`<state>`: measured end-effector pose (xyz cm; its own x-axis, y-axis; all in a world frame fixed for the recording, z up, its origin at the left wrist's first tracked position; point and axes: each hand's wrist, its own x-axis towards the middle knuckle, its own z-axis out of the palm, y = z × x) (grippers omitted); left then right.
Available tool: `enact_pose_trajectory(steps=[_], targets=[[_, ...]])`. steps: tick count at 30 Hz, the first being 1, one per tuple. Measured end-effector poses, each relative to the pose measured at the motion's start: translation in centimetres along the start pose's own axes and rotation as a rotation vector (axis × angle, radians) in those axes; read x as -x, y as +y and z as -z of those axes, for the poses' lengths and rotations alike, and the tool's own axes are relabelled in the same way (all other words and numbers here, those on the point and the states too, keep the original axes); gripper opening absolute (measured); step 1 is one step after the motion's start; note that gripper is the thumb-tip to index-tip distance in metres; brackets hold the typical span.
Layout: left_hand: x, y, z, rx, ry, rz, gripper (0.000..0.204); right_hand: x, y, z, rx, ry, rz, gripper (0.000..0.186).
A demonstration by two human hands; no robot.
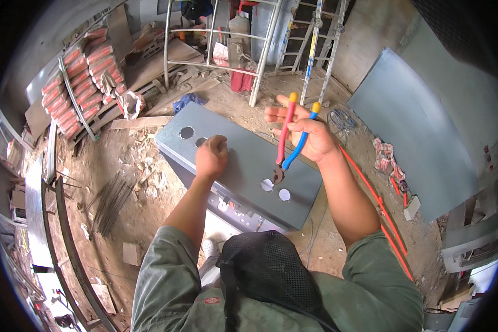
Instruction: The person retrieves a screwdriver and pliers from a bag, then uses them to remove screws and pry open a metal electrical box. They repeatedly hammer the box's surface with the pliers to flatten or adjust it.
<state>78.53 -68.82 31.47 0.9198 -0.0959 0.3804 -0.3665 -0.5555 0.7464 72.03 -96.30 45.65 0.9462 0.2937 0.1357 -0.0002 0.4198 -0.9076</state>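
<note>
A grey metal box (240, 146) lies before me with round holes cut in its top face, two near the left end and two near the right. My left hand (211, 157) rests on the face beside a left-end hole (187, 133), its fingers curled in; whether anything is inside them is hidden. In my right hand (317, 138) is a cable cutter (284, 133) with one red and one blue handle, both yellow-tipped. The handles are spread, and its dark jaws point down beside a right-end hole (266, 185). Some fingers of that hand stretch away from the handles.
Stacked sacks (86, 83) stand at the far left. White scaffold frames (210, 61) and a ladder (312, 50) rise behind. A large grey sheet (420, 133) leans at right, near an orange tube (376, 193). Thin rods (113, 202) and debris lie on the left floor.
</note>
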Motion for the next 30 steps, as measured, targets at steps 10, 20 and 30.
enact_pose_trajectory(steps=[10, 20, 30], targets=[[0.0, 0.7, 0.6, 0.027, -0.015, 0.003, 0.022, -4.7, 0.8, -1.2, 0.136, -0.259, -0.382, 0.093], [-0.2, 0.5, 0.5, 0.007, -0.011, 0.017, 0.022, -8.4, 2.3, -2.4, 0.144, -0.313, -0.746, 0.079], [-0.5, 0.1, 0.4, 0.011, -0.032, 0.033, 0.025, -8.7, 4.9, -5.2, 0.526, -0.249, -0.593, 0.031]])
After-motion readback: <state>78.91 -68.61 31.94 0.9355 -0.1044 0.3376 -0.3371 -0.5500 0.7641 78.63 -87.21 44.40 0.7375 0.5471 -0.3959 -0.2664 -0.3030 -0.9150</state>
